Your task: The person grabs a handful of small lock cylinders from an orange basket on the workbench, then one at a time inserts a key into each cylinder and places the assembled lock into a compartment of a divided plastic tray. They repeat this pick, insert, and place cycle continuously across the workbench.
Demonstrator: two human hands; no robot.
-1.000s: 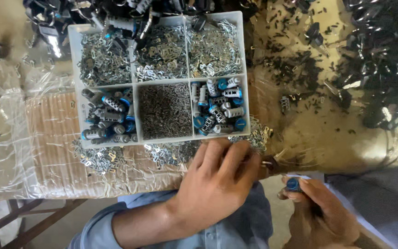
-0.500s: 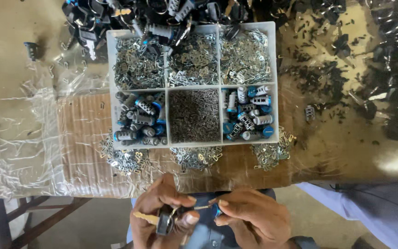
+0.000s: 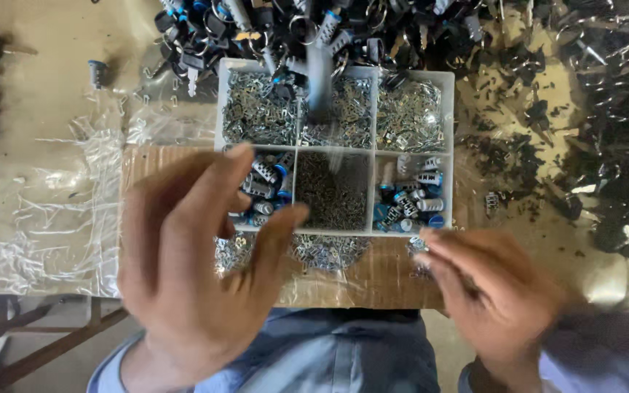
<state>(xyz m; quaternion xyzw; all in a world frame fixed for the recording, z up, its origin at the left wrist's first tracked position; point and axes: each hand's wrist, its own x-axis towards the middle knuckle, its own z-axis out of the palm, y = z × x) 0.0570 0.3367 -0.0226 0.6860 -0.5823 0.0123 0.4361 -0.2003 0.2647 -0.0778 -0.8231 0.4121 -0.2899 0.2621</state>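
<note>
Nearest the camera, a light blue shirt (image 3: 358, 356) is being seen at the bottom edge, between the two forearms. The left hand (image 3: 191, 269) is being held up close to the lens, blurred, with its fingers spread and its thumb (image 3: 274, 236) reaching toward the front edge of the tray; nothing is being seen gripped in it, and the hand is being read as released. The right hand (image 3: 493, 291) is being held lower right, also blurred, its fingers stretched out toward the left over the cardboard; whether anything small is being pinched there cannot be told.

Just beyond the hands, a sheet of brown cardboard (image 3: 373, 280) is being used as a base, with loose heaps of small silver metal parts (image 3: 322, 251) lying on it along the tray's near wall. On the cardboard, a white compartment tray (image 3: 449, 116) is being seen with six cells: in the near row, blue-capped cylinders (image 3: 409, 204) are lying in the right cell and again in the left cell, partly hidden by the left hand, while fine dark parts (image 3: 333, 189) are filling the middle cell. The three far cells are being filled with shiny silver pieces (image 3: 409, 116).

Beyond the tray, a heap of black parts with rings (image 3: 256, 22) is being seen, and crumpled clear plastic sheeting (image 3: 45, 211) is being spread over the table at the left.
</note>
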